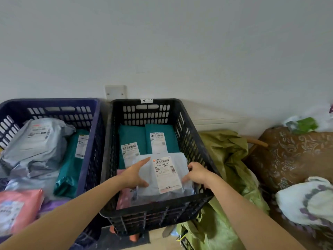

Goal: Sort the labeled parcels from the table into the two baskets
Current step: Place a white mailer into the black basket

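Observation:
A pale grey parcel (167,177) with a white barcode label lies inside the black basket (158,207), on top of two teal parcels (133,135) and a pink one (123,197). My left hand (135,175) rests on its left side with fingers straight. My right hand (196,171) grips its right edge with curled fingers. The dark blue basket (91,150) to the left holds a big grey parcel (36,147) and a teal parcel (70,168). A pink labeled parcel (18,208) lies at the lower left, outside the baskets.
An olive green sack (225,159) is bunched against the black basket's right side. Further right stands a brown patterned seat (297,150) with a white cloth (310,201) on it. Both baskets stand against the wall, below a wall socket (115,92).

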Demonstrator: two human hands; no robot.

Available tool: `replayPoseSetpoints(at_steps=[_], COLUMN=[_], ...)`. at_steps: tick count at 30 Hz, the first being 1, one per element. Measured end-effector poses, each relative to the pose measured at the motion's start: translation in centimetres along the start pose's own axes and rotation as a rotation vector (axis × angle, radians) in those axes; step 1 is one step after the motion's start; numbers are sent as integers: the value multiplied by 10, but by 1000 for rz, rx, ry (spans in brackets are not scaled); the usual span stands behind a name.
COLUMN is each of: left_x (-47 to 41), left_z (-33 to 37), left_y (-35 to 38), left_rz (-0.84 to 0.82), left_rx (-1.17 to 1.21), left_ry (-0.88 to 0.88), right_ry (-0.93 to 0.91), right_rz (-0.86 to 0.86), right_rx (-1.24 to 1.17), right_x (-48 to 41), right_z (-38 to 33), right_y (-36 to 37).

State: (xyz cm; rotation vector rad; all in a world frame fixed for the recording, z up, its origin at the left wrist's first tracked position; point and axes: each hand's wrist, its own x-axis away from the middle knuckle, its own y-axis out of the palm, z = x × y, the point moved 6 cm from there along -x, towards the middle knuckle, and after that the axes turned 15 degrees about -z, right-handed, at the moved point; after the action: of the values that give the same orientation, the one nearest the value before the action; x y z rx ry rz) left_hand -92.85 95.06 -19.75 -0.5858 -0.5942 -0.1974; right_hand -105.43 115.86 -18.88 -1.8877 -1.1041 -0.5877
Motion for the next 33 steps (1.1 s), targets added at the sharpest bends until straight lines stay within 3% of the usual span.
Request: replayPoseSetpoints(at_steps=[6,13,17,21,28,33], left_x=[-12,-14,-10,-5,-2,-8], left_z=[-2,3,15,34,24,22], left_y=[20,42,38,30,46,47], left_rz=[-94,-212,-134,51,-229,-283], left_rx=[-187,-349,-620,-859,-900,-996], left_ry=[-40,-89,-99,-58,-61,-54], right_ry=[144,58,-18,-183,-250,-193], right_rz=[-153,-131,-86,-14,-147,-232], right_rx=[93,386,515,656,1021,1088], right_x=[-9,-16,-16,-15,-22,-34], right_z=[10,-8,-18,-25,-24,-16], right_y=[-1,2,4,9,25,27])
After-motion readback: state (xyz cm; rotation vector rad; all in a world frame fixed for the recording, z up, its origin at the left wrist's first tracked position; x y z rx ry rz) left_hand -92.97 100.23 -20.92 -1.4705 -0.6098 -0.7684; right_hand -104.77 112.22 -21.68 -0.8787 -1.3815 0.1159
